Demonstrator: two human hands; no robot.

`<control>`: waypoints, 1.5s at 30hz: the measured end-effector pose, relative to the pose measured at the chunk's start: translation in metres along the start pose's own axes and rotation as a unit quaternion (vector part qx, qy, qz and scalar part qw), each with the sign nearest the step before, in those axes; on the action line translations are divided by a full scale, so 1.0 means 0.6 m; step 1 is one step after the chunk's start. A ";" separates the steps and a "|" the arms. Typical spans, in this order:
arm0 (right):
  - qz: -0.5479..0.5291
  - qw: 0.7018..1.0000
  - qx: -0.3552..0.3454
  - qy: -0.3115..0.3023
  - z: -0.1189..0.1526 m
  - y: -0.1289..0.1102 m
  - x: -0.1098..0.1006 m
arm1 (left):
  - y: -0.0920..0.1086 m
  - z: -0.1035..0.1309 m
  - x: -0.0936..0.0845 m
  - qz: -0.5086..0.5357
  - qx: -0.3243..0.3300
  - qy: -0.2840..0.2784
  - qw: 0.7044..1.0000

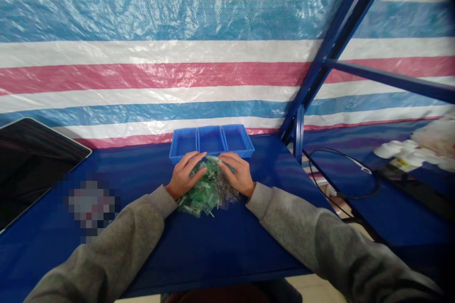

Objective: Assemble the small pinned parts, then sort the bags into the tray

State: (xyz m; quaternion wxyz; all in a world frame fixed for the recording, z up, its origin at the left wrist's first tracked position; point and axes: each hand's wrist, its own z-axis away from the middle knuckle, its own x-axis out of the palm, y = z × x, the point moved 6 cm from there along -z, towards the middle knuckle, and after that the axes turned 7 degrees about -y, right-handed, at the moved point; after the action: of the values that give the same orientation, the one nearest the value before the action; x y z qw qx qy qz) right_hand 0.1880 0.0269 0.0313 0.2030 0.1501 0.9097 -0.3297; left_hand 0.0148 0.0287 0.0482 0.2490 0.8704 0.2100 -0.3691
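Left hand and right hand are resting loosely open around a pile of small green and clear pieces on the desk. Three blue bins are standing just beyond — a dark screen is occupying the left, a blue frame is rising at right.

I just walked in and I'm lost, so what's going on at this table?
A person in grey sleeves has the left hand and right hand cupped at a pile of small green and brownish pieces on the blue table. Whether either grip is closed on a piece, I can't tell. Three blue bins stand just beyond.
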 end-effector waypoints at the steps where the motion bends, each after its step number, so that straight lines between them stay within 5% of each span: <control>1: -0.005 1.000 -0.008 -0.007 0.000 -0.002 0.002 | -0.004 -0.001 0.001 0.004 -0.009 0.000 1.000; 7: -0.007 0.999 -0.027 -0.044 -0.004 -0.011 0.008 | -0.006 -0.003 0.007 0.045 0.006 -0.021 0.999; 13: -0.009 1.000 -0.004 -0.001 -0.002 -0.008 0.000 | -0.001 -0.005 0.008 0.046 0.016 -0.034 0.998; 24: 0.032 0.997 -0.004 -0.063 -0.004 -0.003 0.014 | -0.008 0.004 0.004 0.041 0.017 0.022 0.999; 29: 0.055 0.998 0.001 -0.035 -0.007 -0.004 0.008 | -0.005 0.003 -0.006 0.037 0.019 0.054 0.998; 37: 0.046 0.993 0.096 0.060 -0.020 0.011 -0.030 | -0.013 0.000 -0.010 0.011 -0.027 0.064 0.997; 45: -0.014 0.981 0.188 0.037 -0.015 0.048 -0.012 | -0.008 -0.004 -0.008 0.016 -0.027 0.050 0.998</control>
State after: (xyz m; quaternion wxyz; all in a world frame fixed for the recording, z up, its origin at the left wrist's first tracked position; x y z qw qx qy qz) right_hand 0.2033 0.0530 0.0254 0.1324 0.1855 0.8406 -0.4914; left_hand 0.0104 0.0332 0.0522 0.2677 0.8840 0.2177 -0.3154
